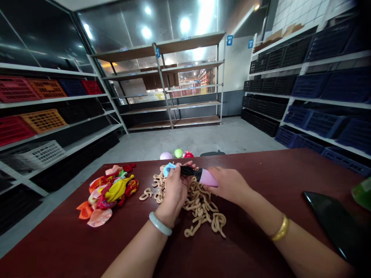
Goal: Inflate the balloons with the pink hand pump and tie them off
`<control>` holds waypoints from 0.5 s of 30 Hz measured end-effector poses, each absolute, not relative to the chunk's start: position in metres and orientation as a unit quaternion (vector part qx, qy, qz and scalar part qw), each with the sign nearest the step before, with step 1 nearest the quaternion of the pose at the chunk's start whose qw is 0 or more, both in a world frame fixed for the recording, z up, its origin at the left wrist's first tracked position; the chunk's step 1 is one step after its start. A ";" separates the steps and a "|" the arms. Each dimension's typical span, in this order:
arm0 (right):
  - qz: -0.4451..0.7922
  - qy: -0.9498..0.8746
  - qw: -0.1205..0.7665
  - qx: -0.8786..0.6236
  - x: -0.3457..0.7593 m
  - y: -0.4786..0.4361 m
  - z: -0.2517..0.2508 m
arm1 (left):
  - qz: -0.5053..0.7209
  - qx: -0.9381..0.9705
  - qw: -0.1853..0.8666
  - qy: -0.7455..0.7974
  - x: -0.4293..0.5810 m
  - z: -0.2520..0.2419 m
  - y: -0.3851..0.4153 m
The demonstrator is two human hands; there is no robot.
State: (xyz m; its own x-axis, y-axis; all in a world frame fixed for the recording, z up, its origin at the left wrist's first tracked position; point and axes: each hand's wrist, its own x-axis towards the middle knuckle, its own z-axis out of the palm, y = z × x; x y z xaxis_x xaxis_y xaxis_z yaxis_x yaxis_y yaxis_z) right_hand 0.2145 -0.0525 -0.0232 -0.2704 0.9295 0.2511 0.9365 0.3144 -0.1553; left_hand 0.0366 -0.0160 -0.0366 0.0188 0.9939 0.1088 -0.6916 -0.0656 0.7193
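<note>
My left hand [176, 189] has its fingers closed round a light blue balloon [169, 168] at the tip of a tool. That tool has a pink handle [207, 177] and long black prongs [187, 171]. Around the pink handle my right hand [224, 183] is closed. Both hands are just above a heap of beige, curly, rope-like strands [203, 206] on the dark red table. To the left lies a pile of limp, colourful balloons [116, 189], with yellow, red, orange and pink among them. Part of the blue balloon is hidden by my left fingers.
The table [261, 247] bears a black flat object [327, 220] and a green item [362, 193] at right. Inflated balloons, one green [178, 153], show beyond its far edge. Shelves [191, 104] stand behind; crates [43, 119] fill racks on both sides.
</note>
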 end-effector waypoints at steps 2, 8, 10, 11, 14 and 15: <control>-0.008 -0.799 0.149 -0.582 0.214 -0.051 -0.025 | 0.669 0.288 0.640 0.246 0.032 -0.037 -0.011; 0.019 -0.818 0.153 -0.554 0.211 -0.048 -0.035 | 0.710 0.140 0.634 0.272 0.005 -0.029 0.010; 0.021 -0.822 0.162 -0.545 0.209 -0.048 -0.037 | 0.723 0.134 0.628 0.256 -0.004 -0.024 0.014; 0.020 -0.824 0.166 -0.542 0.209 -0.048 -0.037 | 0.734 0.137 0.618 0.247 -0.009 -0.022 0.015; 0.011 -0.827 0.162 -0.539 0.208 -0.049 -0.035 | 0.766 0.158 0.583 0.222 -0.024 -0.015 0.018; 0.009 -0.828 0.158 -0.538 0.208 -0.050 -0.034 | 0.776 0.167 0.569 0.216 -0.028 -0.014 0.019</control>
